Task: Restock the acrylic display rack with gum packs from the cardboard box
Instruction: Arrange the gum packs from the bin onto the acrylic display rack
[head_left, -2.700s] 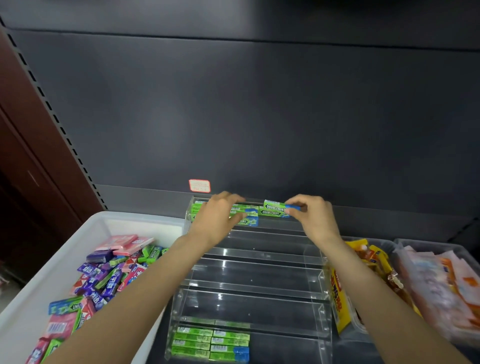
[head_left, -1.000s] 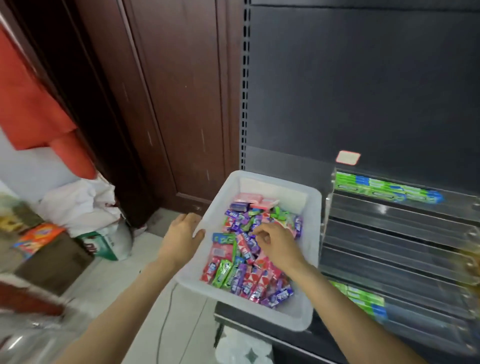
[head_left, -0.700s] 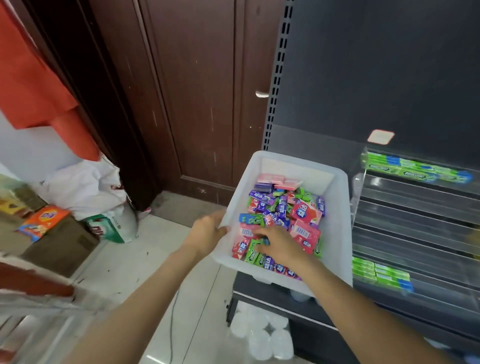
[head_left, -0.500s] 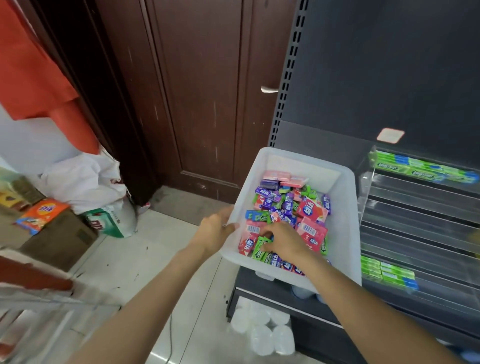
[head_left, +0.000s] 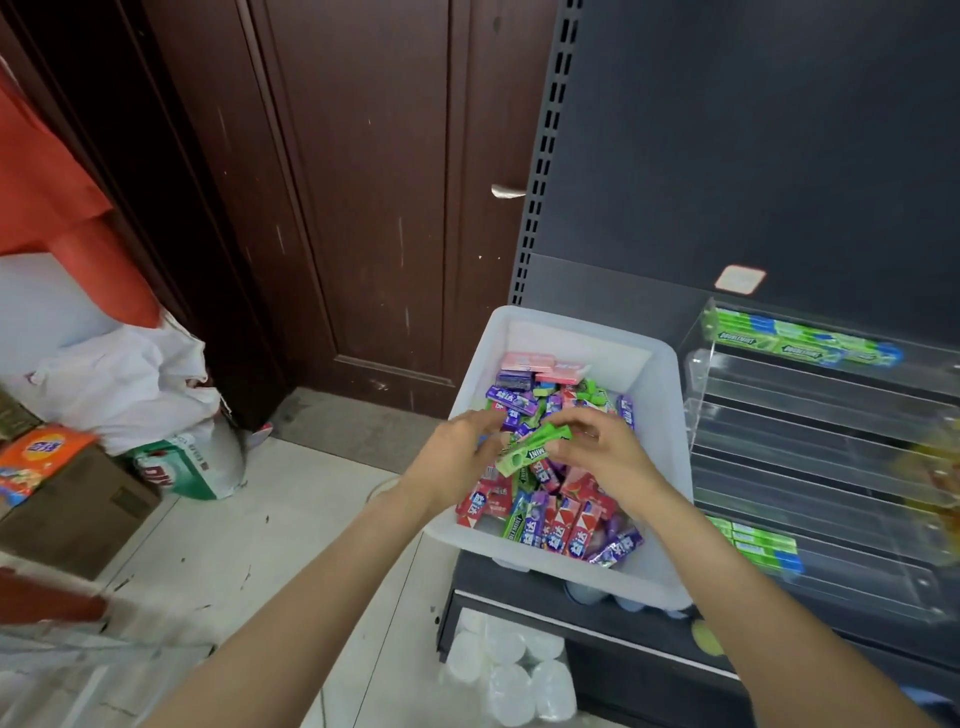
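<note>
My right hand (head_left: 597, 452) pinches a green mint gum pack (head_left: 532, 448) over the white plastic bin (head_left: 660, 587) at centre frame; my left hand (head_left: 457, 457) touches its other end, grip unclear. Next, I judge, it goes to the clear acrylic rack (head_left: 696, 415) at right.

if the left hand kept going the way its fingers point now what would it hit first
The left hand points right, toward the right hand. First in its path is the green mint gum pack held by the right hand; its fingers may already touch the pack's near end, though depth is unclear.

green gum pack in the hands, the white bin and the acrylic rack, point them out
green gum pack (head_left: 532, 448), head view, middle of the printed face
white bin (head_left: 662, 431), head view, bare right wall
acrylic rack (head_left: 698, 395), head view, clear left side panel
</note>
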